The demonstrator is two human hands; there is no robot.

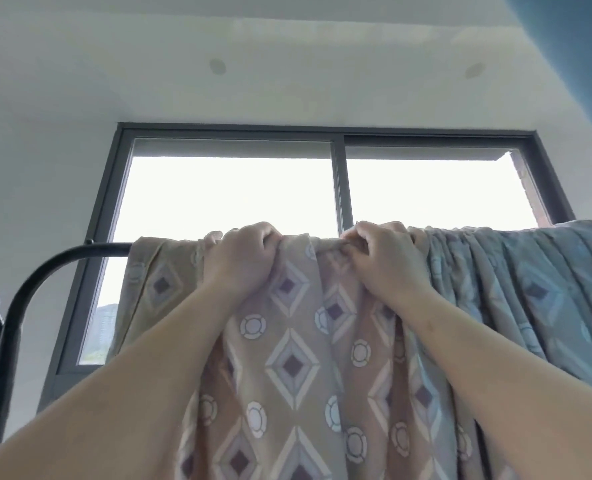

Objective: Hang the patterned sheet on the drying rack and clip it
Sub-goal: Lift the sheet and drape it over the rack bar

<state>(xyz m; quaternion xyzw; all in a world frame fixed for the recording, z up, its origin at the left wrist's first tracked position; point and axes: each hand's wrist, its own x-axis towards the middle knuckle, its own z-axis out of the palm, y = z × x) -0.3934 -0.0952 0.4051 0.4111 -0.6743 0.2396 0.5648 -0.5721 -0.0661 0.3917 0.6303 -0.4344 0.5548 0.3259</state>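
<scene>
Dark-framed sliding window (338, 188) behind, two panes, glass blown out white. Hillside (106, 317) dim and blurred through lower left pane. White ceiling (287, 74) with two round recessed lights (217, 66), well apart. Pale wall (28, 188) left; blue surface (578, 39) in upper right corner.

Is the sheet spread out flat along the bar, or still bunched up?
Bunched. The sheet hangs over the bar in gathered folds, thickest right of the hands, which grip its top edge: left, right.
</scene>
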